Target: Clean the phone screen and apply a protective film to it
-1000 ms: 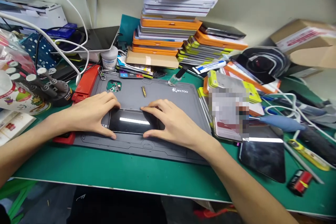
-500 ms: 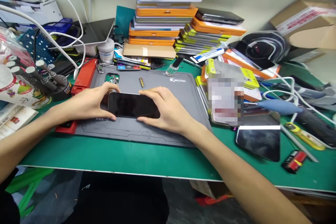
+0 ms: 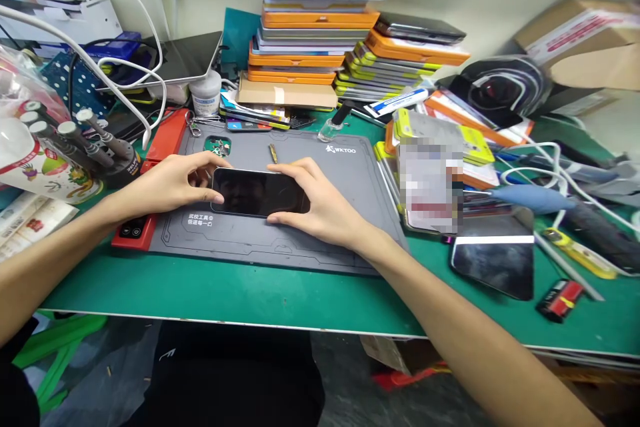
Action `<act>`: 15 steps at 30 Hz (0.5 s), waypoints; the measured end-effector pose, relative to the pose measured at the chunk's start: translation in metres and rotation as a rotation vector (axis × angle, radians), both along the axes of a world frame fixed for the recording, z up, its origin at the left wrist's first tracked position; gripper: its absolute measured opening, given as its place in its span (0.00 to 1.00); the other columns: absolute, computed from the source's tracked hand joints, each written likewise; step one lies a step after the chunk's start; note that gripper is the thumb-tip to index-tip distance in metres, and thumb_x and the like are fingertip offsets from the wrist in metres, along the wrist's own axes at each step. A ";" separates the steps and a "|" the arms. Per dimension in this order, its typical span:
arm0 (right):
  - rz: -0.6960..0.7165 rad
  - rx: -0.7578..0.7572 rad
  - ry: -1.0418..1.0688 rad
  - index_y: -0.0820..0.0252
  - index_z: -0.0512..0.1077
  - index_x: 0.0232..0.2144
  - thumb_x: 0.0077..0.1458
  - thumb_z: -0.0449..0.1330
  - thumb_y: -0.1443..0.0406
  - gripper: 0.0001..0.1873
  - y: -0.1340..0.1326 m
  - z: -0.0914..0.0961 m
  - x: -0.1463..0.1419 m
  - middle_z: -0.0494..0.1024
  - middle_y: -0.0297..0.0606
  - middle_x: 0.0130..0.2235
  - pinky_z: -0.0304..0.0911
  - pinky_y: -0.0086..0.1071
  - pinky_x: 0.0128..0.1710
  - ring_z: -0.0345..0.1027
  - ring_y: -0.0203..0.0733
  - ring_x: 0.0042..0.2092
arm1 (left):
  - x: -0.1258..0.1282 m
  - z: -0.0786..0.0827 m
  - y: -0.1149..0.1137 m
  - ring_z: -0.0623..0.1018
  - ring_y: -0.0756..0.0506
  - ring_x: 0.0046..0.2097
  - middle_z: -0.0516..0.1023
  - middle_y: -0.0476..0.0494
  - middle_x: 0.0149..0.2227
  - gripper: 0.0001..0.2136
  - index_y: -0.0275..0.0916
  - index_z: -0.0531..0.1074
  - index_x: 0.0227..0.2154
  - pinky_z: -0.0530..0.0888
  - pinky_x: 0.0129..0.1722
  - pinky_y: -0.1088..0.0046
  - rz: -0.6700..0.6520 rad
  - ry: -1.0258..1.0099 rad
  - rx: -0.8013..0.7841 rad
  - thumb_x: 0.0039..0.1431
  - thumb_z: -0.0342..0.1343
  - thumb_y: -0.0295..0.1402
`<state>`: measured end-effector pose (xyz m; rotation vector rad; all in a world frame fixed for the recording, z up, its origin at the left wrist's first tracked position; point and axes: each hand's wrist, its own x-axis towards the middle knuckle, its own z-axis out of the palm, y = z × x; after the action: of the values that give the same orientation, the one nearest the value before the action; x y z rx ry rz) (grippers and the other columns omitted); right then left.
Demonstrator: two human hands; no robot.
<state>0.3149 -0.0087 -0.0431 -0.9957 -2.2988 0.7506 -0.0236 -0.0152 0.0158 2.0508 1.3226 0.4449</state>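
A smartphone (image 3: 260, 193) with a dark, glossy screen facing up lies lengthwise between my hands, over the grey work mat (image 3: 345, 227). My right hand (image 3: 325, 203) grips its right end, thumb along the near edge and fingers along the far edge. At the left end, my left hand (image 3: 175, 183) has its thumb on the near corner and its fingers curled at the far corner. A small brass-coloured screwdriver bit (image 3: 273, 153) lies just beyond the phone. Small metal parts sit in a green recess (image 3: 218, 146) of the mat.
Stacked orange, white and yellow-grey boxes (image 3: 320, 20) rise at the back. Screwdrivers (image 3: 95, 140) stand in a holder at left, near a white tub (image 3: 205, 95). A glass bottle (image 3: 334, 125) stands behind the mat. At right lie a dark phone panel (image 3: 493, 263) and a battery (image 3: 560, 300).
My left thumb has drawn back from the phone's near edge to its left corner, and the mat's printed lettering shows more. My right hand keeps its grip. The view has shifted slightly.
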 end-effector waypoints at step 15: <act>0.197 -0.299 0.085 0.47 0.67 0.78 0.67 0.71 0.54 0.42 0.032 0.012 0.020 0.77 0.44 0.73 0.78 0.56 0.62 0.78 0.56 0.59 | -0.003 0.001 0.001 0.85 0.41 0.39 0.88 0.45 0.37 0.30 0.43 0.82 0.47 0.83 0.46 0.63 0.131 -0.135 -0.118 0.60 0.70 0.67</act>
<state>0.3346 0.0229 -0.0306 -0.8484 -2.2751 1.2223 -0.0264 -0.0140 0.0163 1.8127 1.3729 0.5406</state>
